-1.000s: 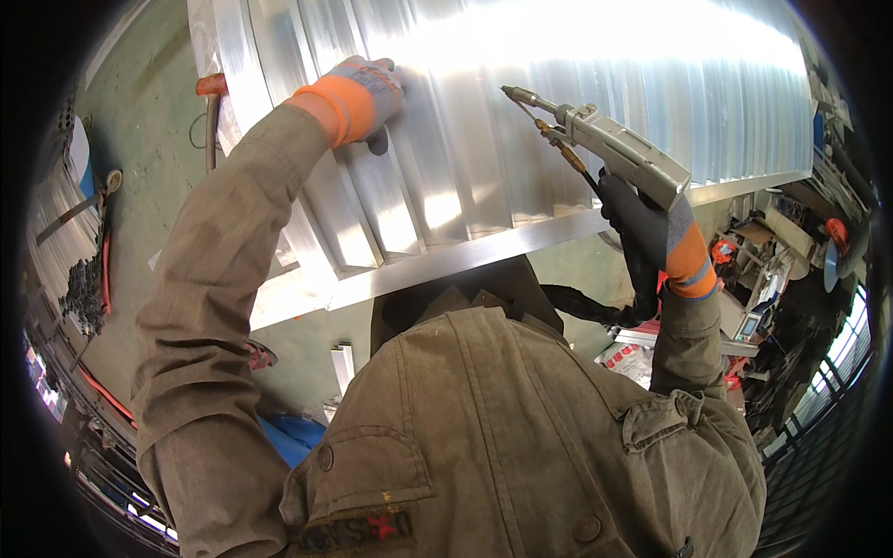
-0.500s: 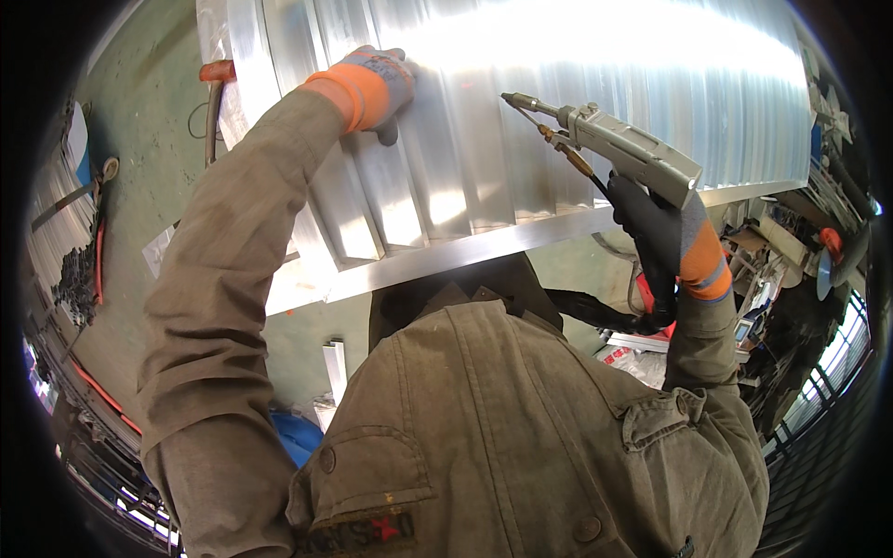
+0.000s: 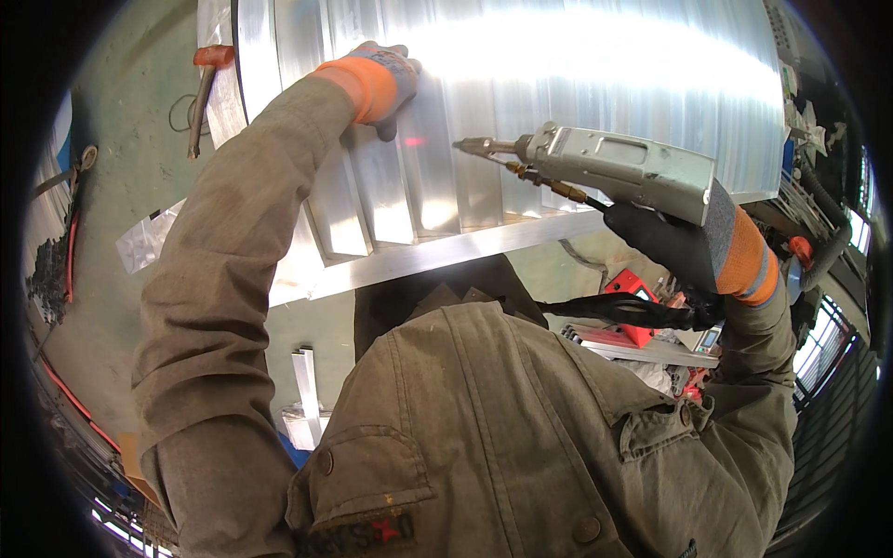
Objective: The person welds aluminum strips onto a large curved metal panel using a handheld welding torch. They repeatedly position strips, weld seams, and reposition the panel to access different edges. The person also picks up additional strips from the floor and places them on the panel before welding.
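Right fingers (image 3: 648,234) hold a grey gun-shaped tool (image 3: 619,167); left fingers (image 3: 400,63) on ribbed metal (image 3: 479,191), grip unclear

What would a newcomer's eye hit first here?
The white glare across the upper part of the ribbed metal panel. Then the grey gun-shaped tool in the gloved right hand, nozzle pointing left. Between its tip and the orange-cuffed left hand, a small red spot shows on the panel.
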`<state>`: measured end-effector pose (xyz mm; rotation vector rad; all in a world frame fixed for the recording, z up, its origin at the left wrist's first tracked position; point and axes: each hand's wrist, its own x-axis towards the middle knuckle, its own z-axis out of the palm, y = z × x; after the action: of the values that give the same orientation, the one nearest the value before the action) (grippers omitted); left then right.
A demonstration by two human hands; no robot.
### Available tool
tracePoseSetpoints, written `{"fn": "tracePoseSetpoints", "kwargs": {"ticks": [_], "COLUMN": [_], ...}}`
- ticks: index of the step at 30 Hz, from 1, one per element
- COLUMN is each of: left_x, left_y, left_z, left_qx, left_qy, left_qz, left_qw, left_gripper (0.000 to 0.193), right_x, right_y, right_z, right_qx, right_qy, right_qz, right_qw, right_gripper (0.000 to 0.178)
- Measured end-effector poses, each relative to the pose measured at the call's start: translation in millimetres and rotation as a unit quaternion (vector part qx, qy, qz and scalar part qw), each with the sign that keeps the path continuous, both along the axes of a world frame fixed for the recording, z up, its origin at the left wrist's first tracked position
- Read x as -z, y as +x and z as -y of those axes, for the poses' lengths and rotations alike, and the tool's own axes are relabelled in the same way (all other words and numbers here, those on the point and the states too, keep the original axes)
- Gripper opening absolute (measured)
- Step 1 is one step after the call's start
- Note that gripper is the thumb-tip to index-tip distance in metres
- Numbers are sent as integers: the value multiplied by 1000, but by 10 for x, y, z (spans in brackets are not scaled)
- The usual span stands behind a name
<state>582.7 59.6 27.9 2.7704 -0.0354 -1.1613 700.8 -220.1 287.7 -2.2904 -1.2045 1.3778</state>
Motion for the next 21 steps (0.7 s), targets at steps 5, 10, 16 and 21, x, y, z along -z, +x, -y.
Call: {"fn": "tracePoseSetpoints", "kwargs": {"ticks": [5, 10, 16, 21], "left_x": [77, 106, 112, 140], "left_y": [-42, -94, -62, -49], "left_z": [-7, -10, 14, 28], "left_qx": [-24, -46, -26, -46], "left_qy": [-4, -2, 22, 20], "left_qz": [21, 35, 53, 62], "left_qw": [999, 998, 998, 997], "left_gripper": [46, 49, 68, 84], "right_x": [59, 220, 597, 686], "right_y": [-22, -112, -248, -269], "right_z": [-325, -596, -853, -964], "right_qx": [-210, -274, -303, -310], "right_qy": [88, 44, 133, 48], "right_qz": [-20, -52, -58, -34], "right_qw": [974, 959, 942, 949], "right_gripper": [32, 32, 35, 34]}}
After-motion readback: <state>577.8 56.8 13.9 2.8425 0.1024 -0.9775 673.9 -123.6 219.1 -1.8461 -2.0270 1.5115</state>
